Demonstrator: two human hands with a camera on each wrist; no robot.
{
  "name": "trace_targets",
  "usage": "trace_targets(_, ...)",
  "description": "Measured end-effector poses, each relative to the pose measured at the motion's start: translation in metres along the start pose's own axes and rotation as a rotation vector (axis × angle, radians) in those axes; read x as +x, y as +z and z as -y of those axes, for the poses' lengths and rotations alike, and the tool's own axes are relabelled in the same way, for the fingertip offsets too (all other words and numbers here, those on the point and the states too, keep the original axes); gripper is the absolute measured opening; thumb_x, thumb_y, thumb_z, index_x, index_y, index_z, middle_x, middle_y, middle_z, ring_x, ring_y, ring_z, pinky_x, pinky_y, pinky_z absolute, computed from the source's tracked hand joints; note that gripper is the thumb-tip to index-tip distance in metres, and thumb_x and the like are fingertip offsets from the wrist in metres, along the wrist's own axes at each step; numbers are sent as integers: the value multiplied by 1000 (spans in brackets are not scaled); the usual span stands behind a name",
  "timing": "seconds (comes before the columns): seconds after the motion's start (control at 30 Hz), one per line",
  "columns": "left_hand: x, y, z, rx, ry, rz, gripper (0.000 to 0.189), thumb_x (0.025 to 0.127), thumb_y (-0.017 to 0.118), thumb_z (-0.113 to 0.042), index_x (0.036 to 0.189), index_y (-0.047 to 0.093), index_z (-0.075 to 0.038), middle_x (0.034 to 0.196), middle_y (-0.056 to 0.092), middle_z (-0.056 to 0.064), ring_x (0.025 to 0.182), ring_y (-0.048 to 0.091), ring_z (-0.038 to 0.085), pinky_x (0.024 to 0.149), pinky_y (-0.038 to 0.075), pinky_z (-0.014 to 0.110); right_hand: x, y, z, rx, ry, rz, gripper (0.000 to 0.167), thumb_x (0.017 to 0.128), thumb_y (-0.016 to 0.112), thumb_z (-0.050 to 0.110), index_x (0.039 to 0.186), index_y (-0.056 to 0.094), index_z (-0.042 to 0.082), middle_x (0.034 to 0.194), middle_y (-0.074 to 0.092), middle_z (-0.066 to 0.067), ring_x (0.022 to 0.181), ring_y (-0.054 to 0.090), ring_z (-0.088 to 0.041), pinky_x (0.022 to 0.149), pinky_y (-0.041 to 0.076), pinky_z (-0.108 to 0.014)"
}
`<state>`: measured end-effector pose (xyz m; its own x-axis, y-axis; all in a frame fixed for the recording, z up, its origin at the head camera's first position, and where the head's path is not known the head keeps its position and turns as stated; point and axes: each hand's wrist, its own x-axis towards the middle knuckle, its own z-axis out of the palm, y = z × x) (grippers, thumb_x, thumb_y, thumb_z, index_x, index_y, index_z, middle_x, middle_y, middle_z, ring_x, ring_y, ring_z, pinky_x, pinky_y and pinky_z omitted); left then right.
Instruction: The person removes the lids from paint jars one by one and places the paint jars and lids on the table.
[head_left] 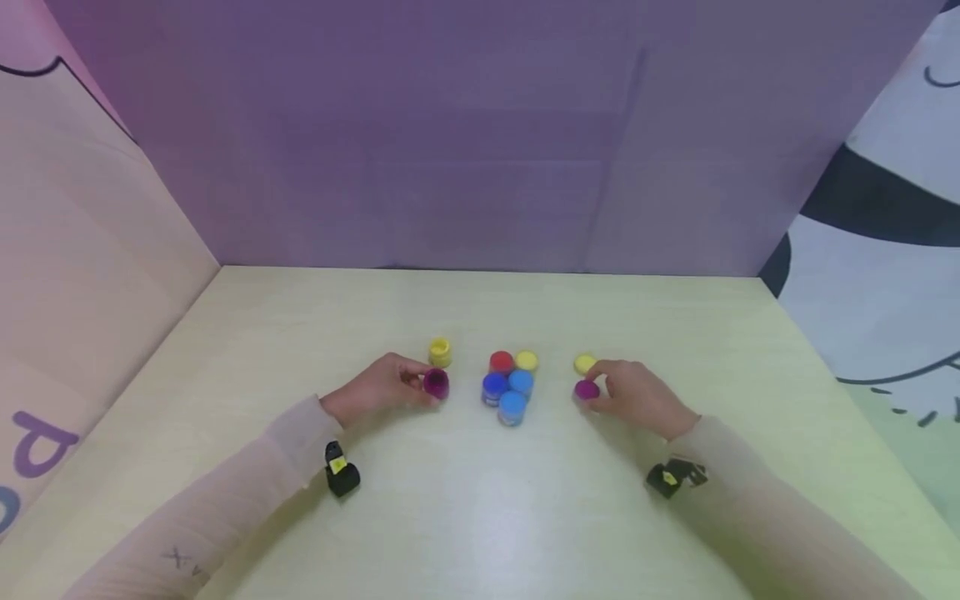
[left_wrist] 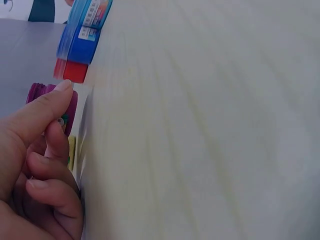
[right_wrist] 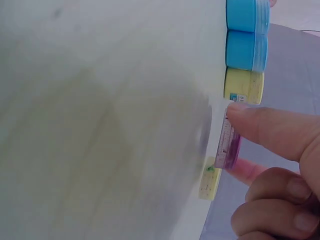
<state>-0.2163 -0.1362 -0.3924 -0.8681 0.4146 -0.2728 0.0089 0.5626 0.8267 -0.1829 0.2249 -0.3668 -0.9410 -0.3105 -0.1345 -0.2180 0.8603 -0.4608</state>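
Note:
My left hand (head_left: 384, 388) grips a small purple jar (head_left: 436, 384) without a lid, its open mouth facing up toward the head camera. In the left wrist view the thumb lies along the side of that purple jar (left_wrist: 71, 112). Between the thumb and fingertips of my right hand (head_left: 633, 396) is a purple lid (head_left: 587, 391), pinched by its rim. The right wrist view shows this lid (right_wrist: 228, 142) edge-on, close over the table. An uncovered yellow jar (head_left: 440, 352) stands just behind the left hand's jar. Beyond the right fingertips lies a yellow lid (head_left: 585, 363).
Between the hands several lidded jars stand clustered: a red one (head_left: 501, 362), a yellow one (head_left: 527, 361), a dark blue one (head_left: 494, 388) and light blue ones (head_left: 512, 408). The pale table (head_left: 465, 517) meets a purple panel (head_left: 480, 192) at its back edge.

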Motion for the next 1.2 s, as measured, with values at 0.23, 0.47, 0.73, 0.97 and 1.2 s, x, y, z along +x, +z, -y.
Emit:
trace_targets(0.23,4,-5,1,-7,-39,-42,48,74,80,-16,119,65,-10,89,67,3,80,54,18,74,43,29,1,-1,-4,-14,-22,5,37,84,70,16,114,60,-4,54,37,5,51,33,-10,48,29,-23)
trace_targets(0.47,7,-5,-1,13,-52,-54,46,76,78,-14,119,65,-9,89,66,3,77,51,16,70,42,28,3,-3,-6,-35,-34,14,35,83,70,14,113,60,-3,57,43,4,54,36,-11,51,32,-25)
trace_targets(0.73,8,-4,-1,5,-62,-50,44,74,79,-13,116,67,-11,89,67,2,76,49,16,69,40,28,3,-3,-7,-35,-20,22,37,82,71,14,113,60,-1,56,41,4,54,37,-11,51,33,-25)
trace_targets(0.97,8,-3,-2,20,-59,-52,44,73,80,-14,115,67,-12,77,62,2,70,49,16,66,40,28,3,-3,-7,-16,-27,7,36,82,71,14,112,60,-1,57,42,4,53,37,-11,50,32,-25)
trace_targets(1.2,11,-2,2,29,-46,-58,44,73,80,-15,115,67,-11,77,63,3,68,51,16,65,43,28,2,-4,-6,-7,-29,0,35,81,71,14,110,60,-1,58,44,4,54,36,-10,50,31,-24)
